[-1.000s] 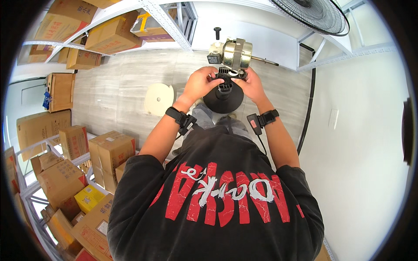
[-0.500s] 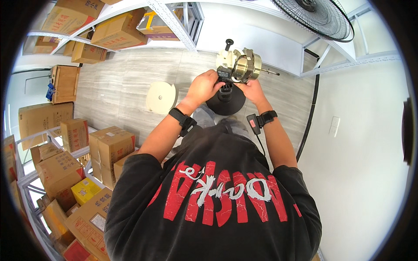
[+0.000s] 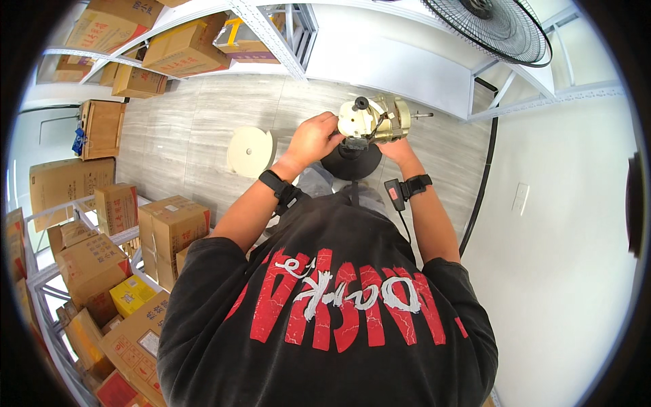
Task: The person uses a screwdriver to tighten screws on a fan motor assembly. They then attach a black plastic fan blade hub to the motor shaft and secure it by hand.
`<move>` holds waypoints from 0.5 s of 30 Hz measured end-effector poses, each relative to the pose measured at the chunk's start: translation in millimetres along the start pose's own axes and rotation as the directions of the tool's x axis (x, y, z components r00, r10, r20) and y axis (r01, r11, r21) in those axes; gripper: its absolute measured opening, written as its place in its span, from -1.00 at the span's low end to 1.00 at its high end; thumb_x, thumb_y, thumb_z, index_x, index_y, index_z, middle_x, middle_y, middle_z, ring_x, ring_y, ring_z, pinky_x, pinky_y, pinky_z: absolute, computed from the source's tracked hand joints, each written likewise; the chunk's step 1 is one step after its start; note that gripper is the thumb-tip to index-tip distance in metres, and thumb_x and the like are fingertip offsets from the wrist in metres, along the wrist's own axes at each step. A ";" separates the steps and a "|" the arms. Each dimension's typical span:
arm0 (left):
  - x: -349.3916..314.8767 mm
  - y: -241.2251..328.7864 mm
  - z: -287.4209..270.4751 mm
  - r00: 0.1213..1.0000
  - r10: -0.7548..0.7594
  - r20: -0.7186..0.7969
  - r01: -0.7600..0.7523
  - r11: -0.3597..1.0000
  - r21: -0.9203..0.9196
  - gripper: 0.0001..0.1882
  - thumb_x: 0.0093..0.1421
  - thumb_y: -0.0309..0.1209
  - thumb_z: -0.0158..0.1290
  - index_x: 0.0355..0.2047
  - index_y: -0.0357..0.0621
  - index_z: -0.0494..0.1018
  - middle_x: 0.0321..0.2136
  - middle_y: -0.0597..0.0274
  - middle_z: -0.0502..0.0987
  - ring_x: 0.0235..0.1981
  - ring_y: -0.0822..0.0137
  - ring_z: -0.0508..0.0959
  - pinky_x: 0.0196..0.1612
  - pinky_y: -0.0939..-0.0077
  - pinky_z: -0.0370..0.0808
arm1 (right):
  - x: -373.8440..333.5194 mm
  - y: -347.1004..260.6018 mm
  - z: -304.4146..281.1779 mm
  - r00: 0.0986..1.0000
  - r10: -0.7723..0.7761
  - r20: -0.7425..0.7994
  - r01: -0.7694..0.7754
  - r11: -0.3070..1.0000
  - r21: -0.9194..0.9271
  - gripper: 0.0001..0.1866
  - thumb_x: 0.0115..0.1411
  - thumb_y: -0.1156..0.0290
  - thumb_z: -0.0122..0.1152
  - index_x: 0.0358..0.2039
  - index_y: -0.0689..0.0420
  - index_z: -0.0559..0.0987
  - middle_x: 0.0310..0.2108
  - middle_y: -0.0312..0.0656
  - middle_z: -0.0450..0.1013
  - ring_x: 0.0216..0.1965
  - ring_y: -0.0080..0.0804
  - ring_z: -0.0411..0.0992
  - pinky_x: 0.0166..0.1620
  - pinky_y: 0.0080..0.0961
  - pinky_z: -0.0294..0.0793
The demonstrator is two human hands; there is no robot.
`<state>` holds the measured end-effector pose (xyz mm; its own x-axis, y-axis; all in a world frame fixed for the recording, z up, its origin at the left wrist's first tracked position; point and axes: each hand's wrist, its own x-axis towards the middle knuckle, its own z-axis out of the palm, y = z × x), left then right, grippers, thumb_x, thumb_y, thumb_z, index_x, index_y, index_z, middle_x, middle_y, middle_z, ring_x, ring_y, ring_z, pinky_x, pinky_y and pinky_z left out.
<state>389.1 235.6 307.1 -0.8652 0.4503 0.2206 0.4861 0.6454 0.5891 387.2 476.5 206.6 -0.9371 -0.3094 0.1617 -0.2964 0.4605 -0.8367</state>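
Left hand [image 3: 314,140] at eight o'clock, right hand [image 3: 398,150] at five, apparently steady brass-and-cream cylindrical metal motor [image 3: 383,121]; fingers' grip cannot be determined.

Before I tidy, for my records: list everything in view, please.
motor: one, gold and cream, upper middle
round base: one, black, below motor
round block: one, cream, floor left
boxes: many, mostly brown, left
cabinet: one, brown, far left
fan: one, black, upper right
racks: several, white, left, top
switch plate: one, white, right wall
wristbands: two, black, wrists
shirt: one, black, lower middle
left hand: one, bare, at motor's left
right hand: one, bare, partly under motor
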 end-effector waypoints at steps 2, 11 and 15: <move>0.2 -2.2 2.0 0.999 -0.040 0.005 0.040 0.999 -0.028 -0.81 0.01 -0.44 0.24 -0.45 -0.23 0.44 -0.46 0.08 0.50 -0.38 -0.02 0.56 -0.33 0.16 0.51 | 2.0 -5.1 -0.1 0.999 0.029 -0.015 -0.028 0.998 0.048 -0.64 0.21 0.38 0.28 0.02 0.13 0.55 -0.02 -0.10 0.55 -0.01 -0.13 0.51 0.04 -0.29 0.50; -1.5 9.4 4.0 0.963 -0.243 -0.117 0.245 0.969 0.002 -0.77 0.02 -0.36 0.28 -0.53 -0.21 0.46 -0.52 0.06 0.52 -0.47 -0.03 0.57 -0.39 0.17 0.50 | 10.9 -44.7 -12.8 0.971 0.236 0.046 -0.238 0.911 0.337 -0.63 0.18 0.46 0.36 -0.01 0.23 0.55 -0.08 -0.15 0.60 -0.09 -0.43 0.54 -0.02 -0.43 0.52; -7.8 17.0 9.2 0.953 -0.263 -0.152 0.259 0.965 -0.041 -0.71 0.07 -0.28 0.30 -0.57 -0.18 0.46 -0.58 0.08 0.51 -0.52 -0.01 0.55 -0.43 0.18 0.48 | 14.3 -54.2 -8.8 0.967 0.253 0.007 -0.210 0.787 0.580 -0.71 0.17 0.57 0.35 -0.08 0.21 0.58 -0.18 -0.30 0.60 -0.16 -0.52 0.52 -0.06 -0.50 0.50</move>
<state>405.3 248.8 308.2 -0.9708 0.1660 0.1734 0.2396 0.7144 0.6574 388.2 454.4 258.8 -0.9803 -0.1883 -0.0591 0.0707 -0.0554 -0.9960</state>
